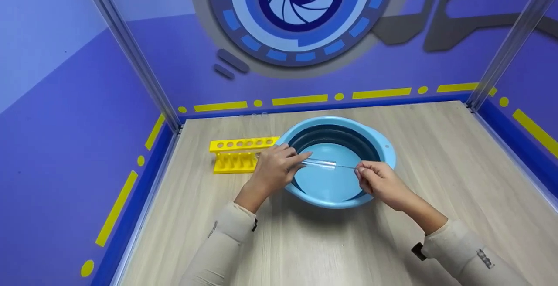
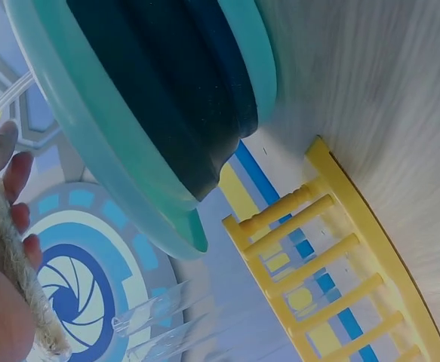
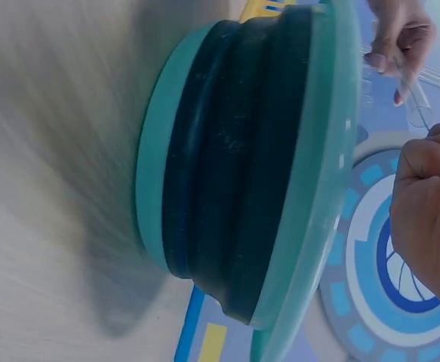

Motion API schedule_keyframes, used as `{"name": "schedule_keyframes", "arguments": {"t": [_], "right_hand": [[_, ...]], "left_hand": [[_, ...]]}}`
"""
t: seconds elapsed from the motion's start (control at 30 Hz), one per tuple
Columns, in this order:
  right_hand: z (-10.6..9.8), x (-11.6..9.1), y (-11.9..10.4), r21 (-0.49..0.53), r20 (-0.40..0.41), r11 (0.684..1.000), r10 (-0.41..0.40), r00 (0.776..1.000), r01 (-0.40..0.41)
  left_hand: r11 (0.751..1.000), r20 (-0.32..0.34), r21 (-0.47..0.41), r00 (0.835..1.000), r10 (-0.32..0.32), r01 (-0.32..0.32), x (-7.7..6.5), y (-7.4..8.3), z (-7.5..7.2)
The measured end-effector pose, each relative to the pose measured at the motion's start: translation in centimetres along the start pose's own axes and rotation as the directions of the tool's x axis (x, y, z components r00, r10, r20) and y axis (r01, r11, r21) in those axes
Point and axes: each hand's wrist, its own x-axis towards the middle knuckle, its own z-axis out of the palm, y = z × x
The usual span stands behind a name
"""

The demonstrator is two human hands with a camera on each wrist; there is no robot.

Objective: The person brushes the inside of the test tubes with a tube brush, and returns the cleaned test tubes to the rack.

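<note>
My left hand point(image 1: 273, 169) grips a clear test tube point(image 1: 321, 164), held nearly level over the light blue basin point(image 1: 333, 205). Inside the tube is a test tube brush, whose pale bristles point(image 2: 25, 275) show beside the left palm in the left wrist view. Its thin wire handle point(image 1: 346, 167) comes out of the tube's right end. My right hand point(image 1: 380, 183) pinches that wire above the basin's right side. In the right wrist view, the curled right fingers point(image 3: 427, 158) hide the wire's end.
A yellow test tube rack point(image 1: 235, 171) stands left of the basin, partly behind the left hand. Faint clear tubes point(image 2: 155, 309) rise at the rack. Blue patterned panels point(image 1: 301, 76) wall in the wooden table point(image 1: 301, 255) at the back and sides.
</note>
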Motion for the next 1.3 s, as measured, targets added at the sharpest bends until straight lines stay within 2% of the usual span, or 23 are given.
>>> {"name": "schedule_keyframes", "arguments": {"t": [0.07, 0.23, 0.33, 0.43, 0.7, 0.93, 1.17, 1.23, 1.3], "right_hand": [[-0.4, 0.1, -0.1, 0.032, 0.021, 0.999, -0.009, 1.000, 0.008], [-1.4, 0.1, 0.8, 0.027, 0.022, 0.990, -0.138, 0.990, 0.138], [-1.9, -0.1, 1.4, 0.012, 0.020, 0.984, -0.179, 0.984, 0.178], [-2.2, -0.2, 1.7, 0.011, 0.025, 0.986, -0.165, 0.986, 0.164], [-2.3, 0.0, 1.4, -0.012, 0.046, 0.998, -0.063, 0.997, 0.064], [-2.6, -0.1, 1.4, 0.001, 0.116, 0.996, -0.090, 0.989, 0.091], [-2.8, -0.3, 1.7, -0.001, 0.133, 0.995, -0.099, 0.986, 0.100], [-2.8, -0.4, 1.7, -0.001, 0.142, 0.995, -0.097, 0.985, 0.099], [-2.8, -0.4, 1.7, 0.003, 0.156, 0.995, -0.097, 0.983, 0.097]], "left_hand": [[1.000, -0.011, 0.009, 1.000, 0.003, -0.003, 0.2, 0.0, 0.0], [0.999, -0.005, -0.039, 1.000, 0.001, -0.001, 0.5, 0.4, 0.3], [0.997, 0.008, -0.073, 1.000, 0.004, -0.004, 0.7, 0.6, 0.5], [0.996, 0.026, -0.090, 1.000, 0.005, -0.003, 0.7, 0.6, 0.6], [0.995, 0.055, -0.102, 0.999, 0.001, 0.005, 0.3, -0.1, 0.8], [0.991, 0.106, -0.135, 0.994, -0.005, 0.020, 0.1, -0.3, 0.4], [0.976, 0.218, -0.200, 0.975, -0.038, 0.083, 0.2, -0.4, 0.0], [0.964, 0.264, -0.238, 0.963, -0.056, 0.121, 0.2, -0.4, -0.1], [0.941, 0.327, -0.286, 0.941, -0.082, 0.182, 0.2, -0.4, -0.4]]}}
